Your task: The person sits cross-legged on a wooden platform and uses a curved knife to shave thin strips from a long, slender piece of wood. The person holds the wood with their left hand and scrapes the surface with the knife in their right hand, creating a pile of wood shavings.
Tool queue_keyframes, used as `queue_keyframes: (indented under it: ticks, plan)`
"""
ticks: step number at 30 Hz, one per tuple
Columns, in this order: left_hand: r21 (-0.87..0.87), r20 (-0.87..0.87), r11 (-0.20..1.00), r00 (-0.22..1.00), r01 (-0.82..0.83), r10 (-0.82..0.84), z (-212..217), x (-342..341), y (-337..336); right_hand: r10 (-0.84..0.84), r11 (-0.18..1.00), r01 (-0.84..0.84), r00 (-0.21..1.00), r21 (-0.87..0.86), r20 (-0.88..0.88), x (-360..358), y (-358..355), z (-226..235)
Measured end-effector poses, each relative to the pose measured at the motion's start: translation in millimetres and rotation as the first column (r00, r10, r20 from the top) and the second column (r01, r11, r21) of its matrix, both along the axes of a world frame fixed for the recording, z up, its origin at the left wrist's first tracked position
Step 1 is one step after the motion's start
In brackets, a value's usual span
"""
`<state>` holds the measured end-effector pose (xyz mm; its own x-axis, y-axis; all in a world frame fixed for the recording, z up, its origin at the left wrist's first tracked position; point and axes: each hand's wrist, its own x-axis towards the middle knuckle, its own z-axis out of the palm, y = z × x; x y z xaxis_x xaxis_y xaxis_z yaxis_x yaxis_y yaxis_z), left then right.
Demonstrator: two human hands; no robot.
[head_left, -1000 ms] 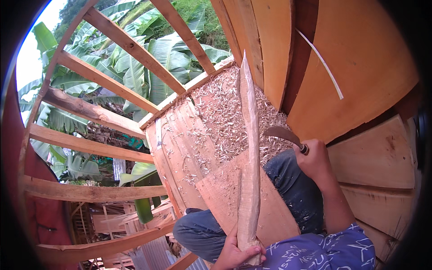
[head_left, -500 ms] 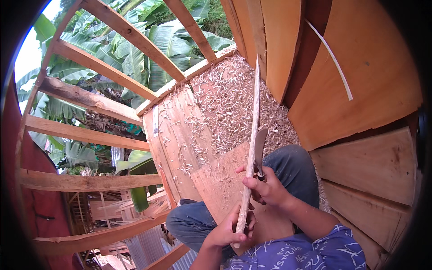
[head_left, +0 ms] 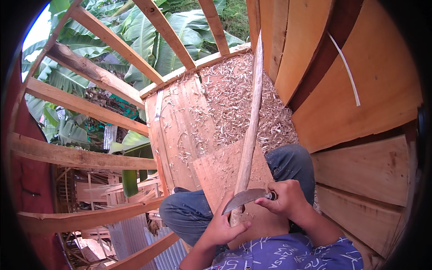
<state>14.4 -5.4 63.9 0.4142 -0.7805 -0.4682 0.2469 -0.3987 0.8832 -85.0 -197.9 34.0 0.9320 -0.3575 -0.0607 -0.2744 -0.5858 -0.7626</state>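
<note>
A long, peeled wooden stick point(head_left: 250, 144) slants upward from my lap, its pointed far end near the plank wall. Wrapped about its near end is my left hand point(head_left: 221, 230), the thumb lying beside the stick and the fingers partly hidden behind it. My right hand point(head_left: 286, 198) is closed on the dark handle of a curved knife point(head_left: 245, 198). The broad blade lies across the stick, pointing left, and its tip overlaps my left hand. Under the stick a flat wooden board point(head_left: 220, 168) rests over my legs.
Curly wood shavings point(head_left: 243, 103) cover much of the plank floor point(head_left: 175, 126) ahead. An orange plank wall point(head_left: 355, 90) rises on the right, with a thin pale strip point(head_left: 346, 67) against it. Wooden railing bars point(head_left: 85, 105) stand on the left, banana leaves beyond.
The knife has turned from pointing up alongside the stick to lying across it, lower down. My right hand has moved nearer to me, and the view has shifted slightly.
</note>
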Motion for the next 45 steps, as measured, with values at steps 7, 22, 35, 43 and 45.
queue_keyframes:
  ticks: [7, 22, 35, 43, 45]
  plan:
    - [-0.039, 0.198, 0.995, 0.976, 0.096, -0.087, 2.2, -1.3, 5.9, -0.158, 0.958, 0.181, 0.981, -0.223, 0.116, 11.8, -9.4, 9.3]
    - [-0.34, -0.532, 0.914, 0.847, -0.221, 0.007, -8.5, -12.0, 20.5, 0.012, 0.928, 0.029, 0.994, -0.372, 0.107, 12.8, -1.8, 3.8]
    - [-0.356, -0.567, 0.928, 0.815, -0.109, -0.122, -12.4, -23.7, 15.2, -0.55, 0.834, 0.551, 0.83, 0.01, 0.089, 23.9, -68.5, -32.2]
    - [-0.243, -0.371, 0.97, 0.925, -0.014, -0.08, -28.8, -7.9, 13.7, -0.002, 0.97, 0.013, 0.999, -0.243, 0.046, 15.2, -5.1, -4.6]
    - [-0.253, -0.367, 0.965, 0.93, -0.067, -0.031, -17.3, -10.4, 8.3, -0.091, 0.959, 0.112, 0.991, -0.262, 0.094, 24.8, -14.0, -10.7]
